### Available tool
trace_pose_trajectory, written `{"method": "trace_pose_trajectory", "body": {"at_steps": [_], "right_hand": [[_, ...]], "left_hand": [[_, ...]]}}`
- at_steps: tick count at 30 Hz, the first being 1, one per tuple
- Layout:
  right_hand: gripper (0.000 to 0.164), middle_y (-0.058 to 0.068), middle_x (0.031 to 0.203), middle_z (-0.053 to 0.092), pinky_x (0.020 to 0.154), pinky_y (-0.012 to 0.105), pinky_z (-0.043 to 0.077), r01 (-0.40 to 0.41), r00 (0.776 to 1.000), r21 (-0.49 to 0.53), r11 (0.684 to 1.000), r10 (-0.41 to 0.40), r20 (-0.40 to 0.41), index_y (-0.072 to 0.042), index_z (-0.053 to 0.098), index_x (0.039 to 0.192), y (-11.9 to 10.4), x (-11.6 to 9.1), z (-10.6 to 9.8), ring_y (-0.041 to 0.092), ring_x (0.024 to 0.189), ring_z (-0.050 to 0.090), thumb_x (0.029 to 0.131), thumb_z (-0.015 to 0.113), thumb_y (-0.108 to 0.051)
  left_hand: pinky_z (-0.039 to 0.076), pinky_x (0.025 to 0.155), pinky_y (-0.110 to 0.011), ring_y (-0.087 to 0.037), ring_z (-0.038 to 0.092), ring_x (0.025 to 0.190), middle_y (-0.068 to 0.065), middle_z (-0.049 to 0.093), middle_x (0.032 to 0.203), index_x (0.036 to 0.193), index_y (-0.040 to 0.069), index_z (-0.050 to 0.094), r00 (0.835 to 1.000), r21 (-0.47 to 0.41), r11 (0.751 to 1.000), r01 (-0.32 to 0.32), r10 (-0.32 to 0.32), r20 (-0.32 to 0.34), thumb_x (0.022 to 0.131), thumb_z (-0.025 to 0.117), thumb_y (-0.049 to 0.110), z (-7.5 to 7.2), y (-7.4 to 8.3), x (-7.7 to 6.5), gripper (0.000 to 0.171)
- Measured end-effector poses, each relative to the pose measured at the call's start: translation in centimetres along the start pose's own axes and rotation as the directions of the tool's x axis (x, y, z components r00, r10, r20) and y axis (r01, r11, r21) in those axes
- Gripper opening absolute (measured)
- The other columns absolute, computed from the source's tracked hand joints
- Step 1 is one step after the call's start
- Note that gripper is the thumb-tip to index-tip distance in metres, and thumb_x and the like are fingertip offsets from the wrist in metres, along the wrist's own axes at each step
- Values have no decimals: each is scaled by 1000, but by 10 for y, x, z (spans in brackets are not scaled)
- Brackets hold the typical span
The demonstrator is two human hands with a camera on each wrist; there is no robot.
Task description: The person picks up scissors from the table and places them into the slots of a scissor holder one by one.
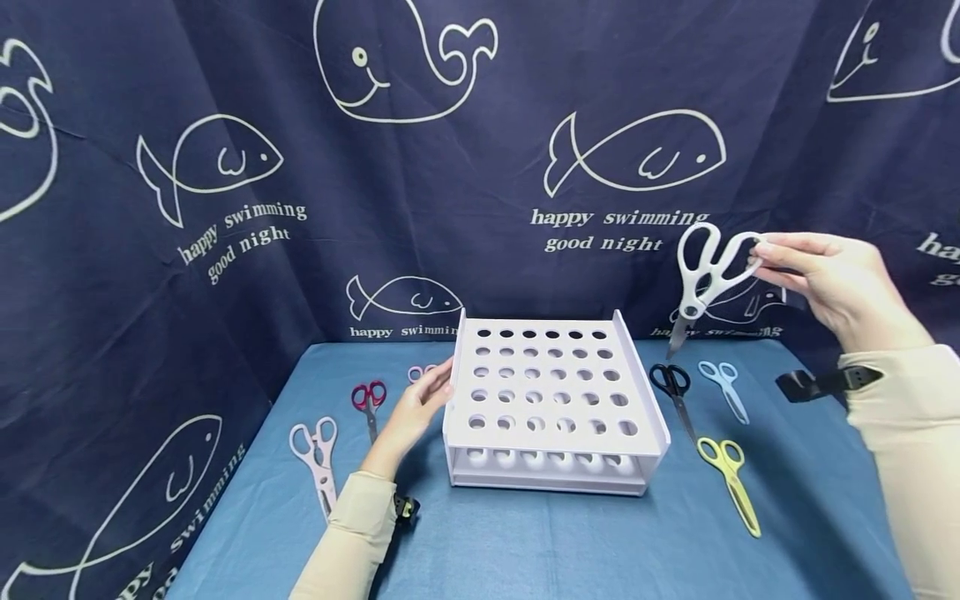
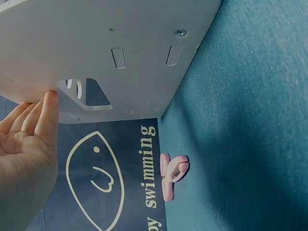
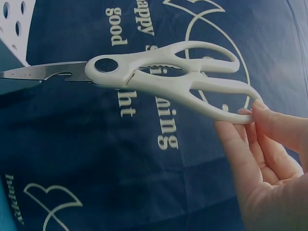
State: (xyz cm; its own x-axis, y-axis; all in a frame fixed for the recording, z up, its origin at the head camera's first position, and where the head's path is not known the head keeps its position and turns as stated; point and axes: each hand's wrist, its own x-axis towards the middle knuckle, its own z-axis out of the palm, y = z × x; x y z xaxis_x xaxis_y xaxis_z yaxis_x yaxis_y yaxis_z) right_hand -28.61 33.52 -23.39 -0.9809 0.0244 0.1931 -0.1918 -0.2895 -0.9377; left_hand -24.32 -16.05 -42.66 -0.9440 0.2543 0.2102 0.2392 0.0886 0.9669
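Currently, at the left, pale pink scissors (image 1: pixel 322 472) and red scissors (image 1: pixel 369 403) are lying on the blue cloth (image 1: pixel 525 546), with pink-handled scissors (image 2: pixel 167 180) lying far, beside the left hand (image 1: pixel 416 408). That hand, its fingers extended rather than curled, is touching the left wall of the white rack (image 1: pixel 518 362), which is standing mid-scene with 5 rows of 6 holes; a hard sideways push there could shift it. Right of the rack, black scissors (image 1: pixel 678 395) are lying far, light blue scissors (image 1: pixel 727 386) farther right, and yellow scissors (image 1: pixel 741 498) nearer. Higher up, white scissors (image 1: pixel 692 309) are hanging blade-down in the air, the right hand (image 1: pixel 843 279) pinching them by the outer end of 1 handle loop. That off-centre hold could let them twist or slip, dropping the metal tip onto the cloth or swinging it into the rack's right wall.
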Motion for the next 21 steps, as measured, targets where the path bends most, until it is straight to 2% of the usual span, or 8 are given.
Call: {"method": "trace_pose_trajectory", "body": {"at_steps": [7, 21], "right_hand": [[20, 5, 84, 76, 68, 25, 61, -13, 1000, 34, 999, 12, 29, -2, 77, 86, 2, 9, 17, 10, 78, 73, 84, 64, 13], [19, 7, 83, 75, 69, 27, 62, 14, 997, 122, 992, -22, 68, 0, 77, 85, 22, 36, 50, 13, 78, 72, 83, 64, 15]], "left_hand": [[38, 113, -34, -27, 39, 140, -14, 38, 153, 149, 5, 36, 1000, 14, 1000, -1, 1, -8, 101, 51, 16, 0, 0, 0, 51], [37, 114, -35, -28, 38, 140, -15, 38, 153, 149, 4, 36, 1000, 8, 1000, -12, 12, -9, 101, 50, 14, 1, -2, 3, 51]]}}
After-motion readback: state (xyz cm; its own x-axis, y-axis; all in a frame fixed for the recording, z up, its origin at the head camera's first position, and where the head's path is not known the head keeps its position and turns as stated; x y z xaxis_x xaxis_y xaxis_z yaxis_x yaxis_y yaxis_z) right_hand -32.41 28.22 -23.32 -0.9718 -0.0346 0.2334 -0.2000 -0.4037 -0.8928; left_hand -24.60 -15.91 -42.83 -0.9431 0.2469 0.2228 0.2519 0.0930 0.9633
